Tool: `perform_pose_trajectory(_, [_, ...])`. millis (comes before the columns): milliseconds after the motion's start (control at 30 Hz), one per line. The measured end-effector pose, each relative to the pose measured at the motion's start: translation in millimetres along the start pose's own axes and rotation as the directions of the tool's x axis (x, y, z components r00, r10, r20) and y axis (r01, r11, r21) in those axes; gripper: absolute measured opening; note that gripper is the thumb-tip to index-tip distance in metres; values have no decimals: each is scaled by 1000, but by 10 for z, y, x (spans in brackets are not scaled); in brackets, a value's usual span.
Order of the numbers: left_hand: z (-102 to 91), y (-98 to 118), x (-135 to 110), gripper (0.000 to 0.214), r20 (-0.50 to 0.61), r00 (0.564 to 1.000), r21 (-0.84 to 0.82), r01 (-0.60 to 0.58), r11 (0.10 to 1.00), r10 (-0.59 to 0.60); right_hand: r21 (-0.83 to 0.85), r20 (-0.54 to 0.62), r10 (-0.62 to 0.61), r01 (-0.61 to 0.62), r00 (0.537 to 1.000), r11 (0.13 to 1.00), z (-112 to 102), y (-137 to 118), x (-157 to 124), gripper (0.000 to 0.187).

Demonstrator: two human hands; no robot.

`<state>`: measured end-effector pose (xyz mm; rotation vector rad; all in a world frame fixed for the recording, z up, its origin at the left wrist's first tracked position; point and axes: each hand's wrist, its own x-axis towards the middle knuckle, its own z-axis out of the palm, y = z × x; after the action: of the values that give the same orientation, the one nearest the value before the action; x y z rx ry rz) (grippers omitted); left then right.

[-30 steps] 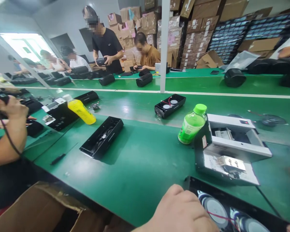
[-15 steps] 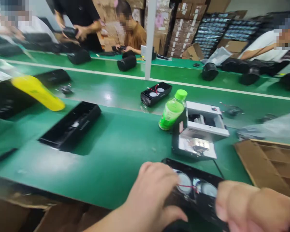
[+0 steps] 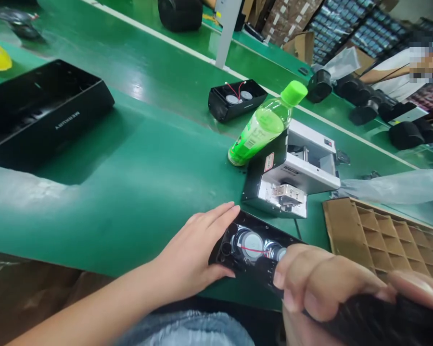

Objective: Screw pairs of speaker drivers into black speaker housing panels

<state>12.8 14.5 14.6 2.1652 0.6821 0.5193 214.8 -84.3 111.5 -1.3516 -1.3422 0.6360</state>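
Our left grip (image 3: 198,240) clasps the end of the open-topped speaker housing (image 3: 262,274), apparently to steady it. Our right grip (image 3: 317,278) curls round an indistinct black object (image 3: 378,319).

At the counter's (image 3: 147,168) near edge, before me, I have the first casing (image 3: 261,275), two speakers (image 3: 252,246) inside. Behind it stands the machine (image 3: 281,178), the bottle (image 3: 260,129) just to its left. Behind the bottle sits a second casing (image 3: 234,111); far left, a third casing (image 3: 68,117). Right of the machine lies the tray (image 3: 337,216), the bag (image 3: 393,188) behind that.
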Motion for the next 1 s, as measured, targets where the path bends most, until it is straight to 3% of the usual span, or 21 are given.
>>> perform_pose_trajectory(100, [-3, -10, -8, 141, 1, 1000, -10, -21, 1000, 21, 89, -79, 57, -50, 995, 995, 107, 17, -13, 40])
perform_pose_trajectory(233, [-11, -10, 0, 142, 0, 1000, -17, -24, 1000, 24, 154, -107, -3, 20, 994, 988, 161, 62, -33, 43])
perform_pose_trajectory(333, [-12, -10, 6, 139, 2, 1000, -29, -23, 999, 23, 79, -136, 10, 1, 991, 997, 89, 114, -115, 50])
perform_pose_trajectory(500, [0, -18, 2, 139, 3, 1000, -36, -28, 999, 29, -29, -132, 25, -29, 991, 999, -49, 146, -205, 42])
perform_pose_trajectory(600, [5, -15, 3, 140, 7, 1000, -28, -25, 999, 26, -23, -72, 3, -5, 997, 1000, -25, 152, -196, 40])
perform_pose_trajectory(733, [-3, -4, 7, 139, 3, 1000, -33, -22, 999, 22, 33, -120, -80, 84, 990, 996, 62, 202, -217, 31])
perform_pose_trajectory(867, [-9, -3, 12, 136, -6, 1000, -60, -24, 998, 24, 53, -44, -88, 90, 995, 995, 22, 270, -202, 38])
perform_pose_trajectory(1000, [1, -12, 14, 134, -8, 1000, -73, -30, 997, 29, 51, 138, -111, 105, 984, 993, -123, 307, -113, 42])
